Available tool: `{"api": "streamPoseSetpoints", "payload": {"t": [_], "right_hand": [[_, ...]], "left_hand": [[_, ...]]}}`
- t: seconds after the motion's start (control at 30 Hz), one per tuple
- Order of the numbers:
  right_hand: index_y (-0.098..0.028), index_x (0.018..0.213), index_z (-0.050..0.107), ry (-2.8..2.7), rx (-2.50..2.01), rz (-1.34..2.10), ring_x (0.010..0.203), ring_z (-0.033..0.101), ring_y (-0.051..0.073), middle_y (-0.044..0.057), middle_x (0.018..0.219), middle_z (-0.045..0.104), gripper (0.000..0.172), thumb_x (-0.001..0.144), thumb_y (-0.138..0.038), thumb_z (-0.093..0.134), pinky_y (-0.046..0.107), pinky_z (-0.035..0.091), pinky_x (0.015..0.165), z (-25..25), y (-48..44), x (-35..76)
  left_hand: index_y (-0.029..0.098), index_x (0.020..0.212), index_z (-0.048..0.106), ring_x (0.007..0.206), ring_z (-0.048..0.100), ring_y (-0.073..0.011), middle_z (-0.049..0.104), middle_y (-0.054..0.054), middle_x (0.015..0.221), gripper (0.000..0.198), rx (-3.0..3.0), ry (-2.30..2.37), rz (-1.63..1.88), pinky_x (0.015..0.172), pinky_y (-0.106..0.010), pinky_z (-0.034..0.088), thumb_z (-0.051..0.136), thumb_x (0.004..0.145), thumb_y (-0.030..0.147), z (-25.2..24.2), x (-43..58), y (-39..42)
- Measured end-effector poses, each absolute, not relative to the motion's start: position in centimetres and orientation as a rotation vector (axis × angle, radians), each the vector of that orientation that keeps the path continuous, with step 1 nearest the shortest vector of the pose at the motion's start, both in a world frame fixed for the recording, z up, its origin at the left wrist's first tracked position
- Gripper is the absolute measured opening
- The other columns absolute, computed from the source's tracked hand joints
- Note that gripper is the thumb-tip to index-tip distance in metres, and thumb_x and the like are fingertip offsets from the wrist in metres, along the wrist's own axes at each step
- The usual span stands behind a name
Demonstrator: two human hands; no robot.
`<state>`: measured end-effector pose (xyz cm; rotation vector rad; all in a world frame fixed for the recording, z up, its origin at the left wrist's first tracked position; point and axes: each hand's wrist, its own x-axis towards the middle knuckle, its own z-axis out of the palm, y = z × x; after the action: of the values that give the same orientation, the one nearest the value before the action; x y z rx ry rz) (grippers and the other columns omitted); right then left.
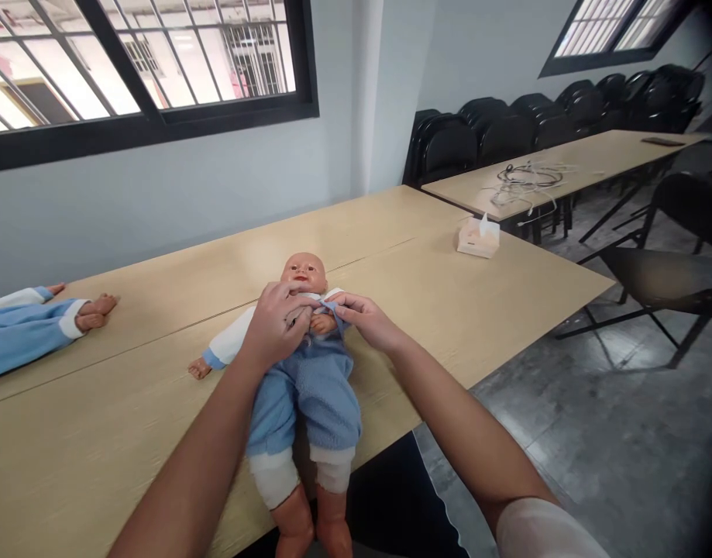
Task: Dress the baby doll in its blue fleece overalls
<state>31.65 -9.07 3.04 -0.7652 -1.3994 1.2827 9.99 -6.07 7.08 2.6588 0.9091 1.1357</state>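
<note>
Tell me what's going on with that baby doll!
A person has both bare hands at the chest of a doll lying face up on a table. The right hand pinches a bit of blue cloth there. The left hand bends over the chest beside it, but I can't tell whether it grips anything. The doll wears blue and white clothes. Part of another doll, in the same colours, lies off to the left.
</note>
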Motion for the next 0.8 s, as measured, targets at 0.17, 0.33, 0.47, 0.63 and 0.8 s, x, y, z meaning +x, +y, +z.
{"api": "streamPoseSetpoints", "payload": {"t": [0.17,0.33,0.47,0.63,0.8], "right_hand": [[-0.023,0.094,0.075,-1.262,-0.729,1.359,0.1,0.064,0.021,0.003,0.1,0.071,0.032,0.085,-0.053,0.078,0.036,0.048,0.098,3.2,-9.4,31.6],[-0.024,0.096,0.077,-1.381,-0.75,1.307,0.115,0.062,0.024,0.005,0.113,0.073,0.032,0.086,-0.054,0.078,0.039,0.044,0.107,3.7,-9.9,32.7],[-0.022,0.095,0.076,-1.473,-0.764,1.218,0.112,0.062,0.023,0.005,0.109,0.072,0.032,0.091,-0.053,0.072,0.037,0.042,0.106,4.1,-9.9,34.0],[-0.019,0.083,0.07,-1.464,-0.883,1.308,0.084,0.057,0.017,0.002,0.087,0.066,0.036,0.089,-0.055,0.072,0.032,0.045,0.085,4.0,-9.3,35.8],[-0.018,0.079,0.064,-1.521,-0.91,1.516,0.067,0.045,0.013,-0.001,0.075,0.057,0.042,0.089,-0.058,0.071,0.027,0.037,0.065,3.7,-9.0,37.3]], "left_hand": [[0.022,0.118,0.072,0.117,0.059,-0.0329,0.069,-0.012,0.128,0.044,2.878,1.042,0.933,0.103,-0.051,0.046,0.072,0.088,0.055,6.7,10.8,-7.7],[0.023,0.112,0.073,0.115,0.06,-0.0309,0.07,-0.01,0.125,0.034,2.852,1.089,1.015,0.102,-0.048,0.049,0.072,0.09,0.048,5.5,11.4,-7.8],[0.024,0.113,0.073,0.12,0.059,-0.0304,0.068,-0.01,0.131,0.032,2.879,0.957,1.071,0.106,-0.048,0.047,0.073,0.09,0.045,5.5,10.7,-7.7],[0.027,0.121,0.072,0.13,0.055,-0.0318,0.064,-0.01,0.139,0.038,2.924,0.766,0.953,0.11,-0.051,0.045,0.075,0.089,0.047,6.3,9.9,-7.9],[0.027,0.119,0.072,0.126,0.057,-0.0314,0.066,-0.01,0.135,0.033,2.9,0.76,0.935,0.108,-0.05,0.045,0.073,0.091,0.043,7.1,9.6,-8.1]]}}
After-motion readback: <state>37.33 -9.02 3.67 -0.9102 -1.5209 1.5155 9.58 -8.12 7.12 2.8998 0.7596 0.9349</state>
